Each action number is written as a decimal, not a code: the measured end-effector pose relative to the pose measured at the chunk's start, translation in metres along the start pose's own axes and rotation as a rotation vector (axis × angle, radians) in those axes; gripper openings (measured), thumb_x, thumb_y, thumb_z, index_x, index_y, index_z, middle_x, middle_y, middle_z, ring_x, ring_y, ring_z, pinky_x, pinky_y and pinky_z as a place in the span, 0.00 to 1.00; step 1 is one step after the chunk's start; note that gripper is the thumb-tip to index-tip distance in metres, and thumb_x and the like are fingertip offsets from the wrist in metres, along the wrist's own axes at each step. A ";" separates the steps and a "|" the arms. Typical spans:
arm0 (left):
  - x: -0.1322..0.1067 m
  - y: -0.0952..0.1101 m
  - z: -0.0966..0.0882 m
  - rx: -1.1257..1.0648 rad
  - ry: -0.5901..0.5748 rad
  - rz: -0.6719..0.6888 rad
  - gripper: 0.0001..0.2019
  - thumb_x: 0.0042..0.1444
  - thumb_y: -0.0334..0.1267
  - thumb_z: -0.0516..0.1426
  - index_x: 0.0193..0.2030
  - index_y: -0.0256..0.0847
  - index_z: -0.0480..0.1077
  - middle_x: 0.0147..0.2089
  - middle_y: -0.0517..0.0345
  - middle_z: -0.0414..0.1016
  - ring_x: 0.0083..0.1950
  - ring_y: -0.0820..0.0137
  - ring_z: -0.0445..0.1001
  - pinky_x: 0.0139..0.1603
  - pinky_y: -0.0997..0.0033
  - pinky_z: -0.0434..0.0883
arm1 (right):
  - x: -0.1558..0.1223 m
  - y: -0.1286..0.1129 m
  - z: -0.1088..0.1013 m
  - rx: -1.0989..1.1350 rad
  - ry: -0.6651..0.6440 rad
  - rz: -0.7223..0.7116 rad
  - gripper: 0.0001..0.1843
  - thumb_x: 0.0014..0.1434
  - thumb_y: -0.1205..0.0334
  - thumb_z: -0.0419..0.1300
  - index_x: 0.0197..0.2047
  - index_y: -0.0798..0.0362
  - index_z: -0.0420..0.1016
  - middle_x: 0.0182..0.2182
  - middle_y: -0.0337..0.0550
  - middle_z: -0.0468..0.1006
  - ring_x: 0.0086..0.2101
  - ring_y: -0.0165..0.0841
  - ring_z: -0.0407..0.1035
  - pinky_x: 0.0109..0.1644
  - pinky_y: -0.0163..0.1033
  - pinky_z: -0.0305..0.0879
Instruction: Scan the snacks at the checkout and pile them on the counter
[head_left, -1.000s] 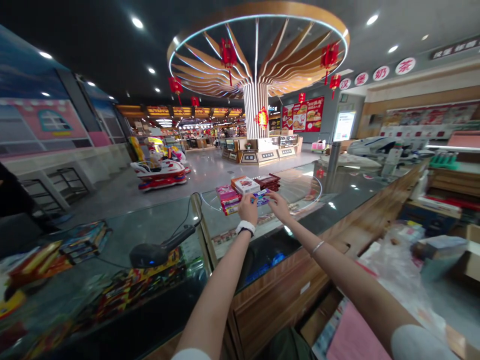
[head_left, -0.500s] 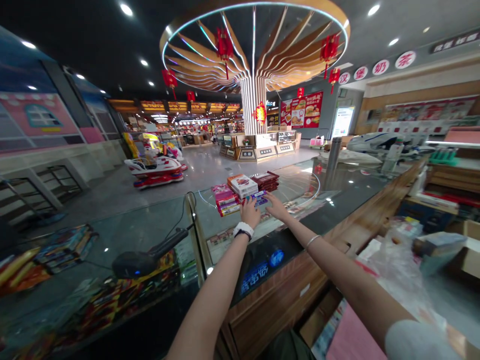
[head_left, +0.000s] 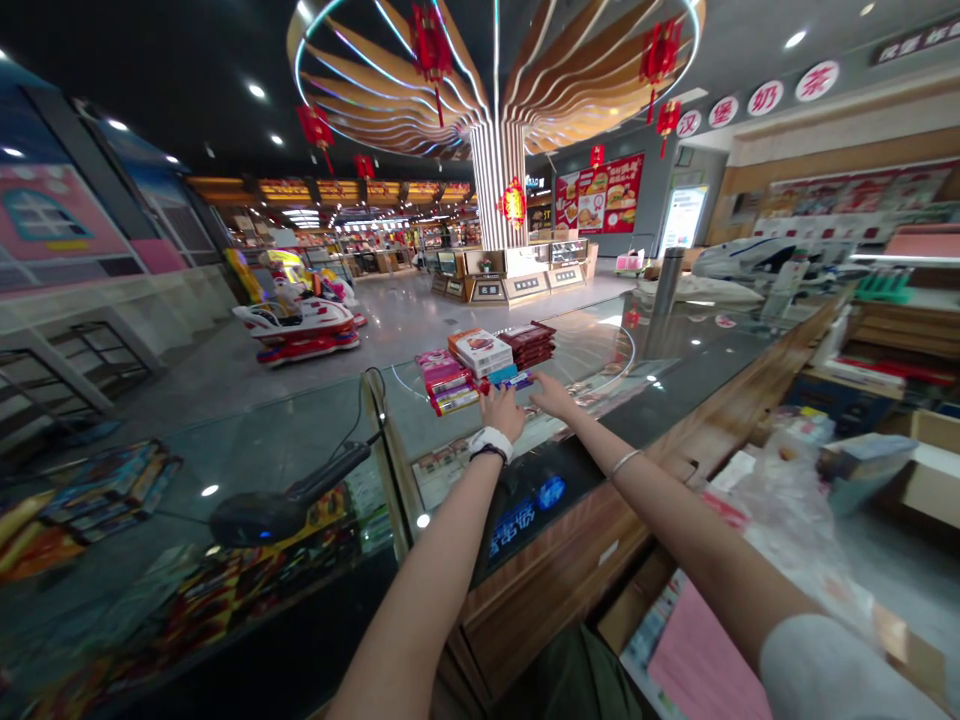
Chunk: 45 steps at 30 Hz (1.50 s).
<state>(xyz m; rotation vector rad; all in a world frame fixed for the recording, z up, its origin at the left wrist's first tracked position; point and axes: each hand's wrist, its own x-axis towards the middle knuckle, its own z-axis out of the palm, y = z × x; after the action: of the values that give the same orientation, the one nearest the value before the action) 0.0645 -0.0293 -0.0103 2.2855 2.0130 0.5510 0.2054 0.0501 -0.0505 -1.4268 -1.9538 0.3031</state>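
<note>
On the glass counter (head_left: 600, 350), several flat packets of snacks lie in stacks. My left hand (head_left: 502, 410), wearing a white band on the wrist, reaches over the near side with its fingers spread, touching the packets. A small blue-purple packet (head_left: 517, 381) lies between my two hands. At its right end is my right hand (head_left: 552, 396), fingers stretched out with the tips against or close to it. Behind them sit an orange-and-white box (head_left: 481, 352) and a stack of dark red packets (head_left: 531, 343). Pink and purple packets (head_left: 442, 380) are stacked on the left.
A black device with a handle and cable (head_left: 259, 518) lies on the left glass counter. Farther left are stacked boxes (head_left: 112, 490). A metal post (head_left: 667, 282) rises from the counter at right. Plastic bags (head_left: 795, 500) and open cartons crowd my right side. A kiddie ride (head_left: 300, 320) stands beyond.
The view has tilted down and shifted slightly. My left hand has drawn back a little from the blue-purple packet, uncovering a light-blue patch beside it. The stacks look unmoved.
</note>
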 end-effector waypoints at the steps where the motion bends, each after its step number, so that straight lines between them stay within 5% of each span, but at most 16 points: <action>1: 0.000 0.000 0.000 -0.001 0.001 0.001 0.26 0.62 0.33 0.49 0.68 0.40 0.62 0.73 0.50 0.60 0.76 0.56 0.51 0.76 0.47 0.47 | -0.001 -0.001 -0.001 -0.008 -0.009 0.006 0.26 0.51 0.72 0.58 0.55 0.56 0.71 0.54 0.52 0.77 0.56 0.41 0.70 0.62 0.44 0.63; 17: 0.001 -0.001 0.004 0.058 0.080 0.047 0.23 0.62 0.32 0.50 0.64 0.35 0.65 0.70 0.42 0.63 0.72 0.60 0.59 0.74 0.56 0.52 | 0.000 -0.002 0.000 -0.070 -0.034 -0.026 0.29 0.54 0.71 0.57 0.61 0.57 0.69 0.60 0.53 0.72 0.60 0.39 0.65 0.66 0.44 0.59; 27: 0.001 -0.002 0.003 0.041 0.063 0.072 0.23 0.61 0.32 0.50 0.63 0.34 0.66 0.71 0.42 0.61 0.72 0.57 0.58 0.75 0.50 0.47 | -0.001 0.004 0.001 -0.089 0.015 -0.035 0.25 0.53 0.71 0.56 0.55 0.55 0.72 0.53 0.52 0.75 0.55 0.40 0.69 0.64 0.46 0.61; 45: -0.001 -0.002 0.003 0.059 0.059 0.078 0.21 0.63 0.34 0.49 0.61 0.36 0.70 0.71 0.45 0.62 0.72 0.56 0.58 0.76 0.49 0.47 | 0.000 0.004 0.001 -0.114 -0.032 -0.036 0.20 0.56 0.71 0.55 0.51 0.56 0.76 0.60 0.53 0.71 0.58 0.38 0.67 0.66 0.42 0.59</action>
<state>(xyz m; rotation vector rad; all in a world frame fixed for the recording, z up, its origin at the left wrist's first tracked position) 0.0632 -0.0291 -0.0140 2.4188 1.9993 0.5786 0.2078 0.0521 -0.0539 -1.4647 -2.0494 0.2023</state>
